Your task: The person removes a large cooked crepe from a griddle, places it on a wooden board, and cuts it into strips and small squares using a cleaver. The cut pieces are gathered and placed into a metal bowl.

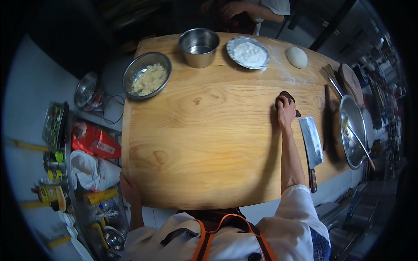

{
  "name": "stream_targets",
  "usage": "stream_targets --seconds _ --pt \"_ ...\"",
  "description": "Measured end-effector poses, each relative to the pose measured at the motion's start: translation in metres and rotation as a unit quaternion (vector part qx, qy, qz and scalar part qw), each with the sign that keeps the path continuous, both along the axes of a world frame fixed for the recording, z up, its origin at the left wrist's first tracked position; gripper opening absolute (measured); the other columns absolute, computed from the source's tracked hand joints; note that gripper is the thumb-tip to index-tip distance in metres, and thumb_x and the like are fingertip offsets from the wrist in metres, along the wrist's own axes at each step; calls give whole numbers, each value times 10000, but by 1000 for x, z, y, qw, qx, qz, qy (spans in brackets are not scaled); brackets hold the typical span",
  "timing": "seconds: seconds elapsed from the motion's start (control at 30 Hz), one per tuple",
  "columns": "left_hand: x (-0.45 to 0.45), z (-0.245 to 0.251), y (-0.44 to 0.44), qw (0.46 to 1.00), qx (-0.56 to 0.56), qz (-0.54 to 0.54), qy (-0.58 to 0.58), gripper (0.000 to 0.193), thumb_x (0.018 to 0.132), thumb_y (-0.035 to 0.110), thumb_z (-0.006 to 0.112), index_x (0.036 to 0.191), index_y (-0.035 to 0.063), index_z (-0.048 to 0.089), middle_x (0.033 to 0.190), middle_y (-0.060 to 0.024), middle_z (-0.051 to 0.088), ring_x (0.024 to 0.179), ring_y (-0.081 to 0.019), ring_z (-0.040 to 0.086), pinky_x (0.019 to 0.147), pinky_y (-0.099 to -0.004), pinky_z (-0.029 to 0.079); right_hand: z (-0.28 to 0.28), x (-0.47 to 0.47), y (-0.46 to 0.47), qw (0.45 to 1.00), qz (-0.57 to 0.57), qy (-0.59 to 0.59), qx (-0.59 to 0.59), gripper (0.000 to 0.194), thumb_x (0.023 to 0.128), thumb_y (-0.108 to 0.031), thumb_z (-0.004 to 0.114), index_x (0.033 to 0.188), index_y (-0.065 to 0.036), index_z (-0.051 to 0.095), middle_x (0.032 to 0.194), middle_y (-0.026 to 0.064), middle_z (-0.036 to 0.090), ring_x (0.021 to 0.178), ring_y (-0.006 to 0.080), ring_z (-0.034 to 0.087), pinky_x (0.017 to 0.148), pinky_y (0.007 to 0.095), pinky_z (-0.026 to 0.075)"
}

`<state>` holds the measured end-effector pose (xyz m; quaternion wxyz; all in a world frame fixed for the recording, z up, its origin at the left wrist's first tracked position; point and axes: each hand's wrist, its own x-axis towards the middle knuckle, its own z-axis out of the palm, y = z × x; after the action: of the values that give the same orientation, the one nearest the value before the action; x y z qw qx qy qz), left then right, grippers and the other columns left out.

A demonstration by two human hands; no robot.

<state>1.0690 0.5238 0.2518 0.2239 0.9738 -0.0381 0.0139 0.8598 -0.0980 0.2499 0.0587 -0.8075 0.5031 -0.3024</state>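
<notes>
My right hand [287, 112] grips a bunched dark brown cloth [286, 95] on the wooden worktop [202, 146]. To the right of that forearm lies a Chinese cleaver [312, 140], its wooden handle toward me. At the worktop's left edge, near a white plastic bag [94, 169], is my left hand [130, 188]; it is in shadow and its fingers are hard to make out. Beyond the cloth a smooth ball of dough [296, 57] sits on the floured wood.
Along the far side stand a metal bowl of crumbly pale filling [148, 80], a deep steel pot [199, 49] and a bowl of flour [249, 53]. A dark rolling pin [326, 117] and a large steel bowl [354, 130] line the right edge. Another person's arm [261, 11] shows beyond.
</notes>
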Motion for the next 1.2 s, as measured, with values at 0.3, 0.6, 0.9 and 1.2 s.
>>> stream_targets --seconds 0.3,0.6,0.9,1.2 --pt "-8 7 1 996 -46 -45 -65 403 973 210 433 1314 -4 455 1245 -230 537 1170 -385 503 977 -415 400 -2 275 282 900 421 -114 12 97 752 -148 582 818 -113 644 864 113 608 861 290 567 769 478 418" --pt "-6 -11 14 990 -84 -71 -90 415 991 252 418 1308 -12 466 1240 -238 549 1122 -381 534 938 -413 422 -10 80 366 771 618 -132 75 88 691 -169 671 773 -150 644 890 83 594 905 260 564 843 416 429" --pt "3 -20 18 990 -63 -85 -94 433 976 278 451 1308 1 462 1240 -225 557 1114 -384 543 922 -404 430 21 -61 231 986 -46 -109 120 213 745 -17 514 938 -36 603 932 172 581 914 315 540 780 475 407" --pt "12 -27 28 994 -46 -63 -75 418 966 284 457 1302 37 473 1226 -213 575 1099 -390 552 919 -409 425 -5 -23 492 839 516 -133 110 195 704 -162 664 888 -98 653 1104 111 593 1092 293 539 927 457 416"
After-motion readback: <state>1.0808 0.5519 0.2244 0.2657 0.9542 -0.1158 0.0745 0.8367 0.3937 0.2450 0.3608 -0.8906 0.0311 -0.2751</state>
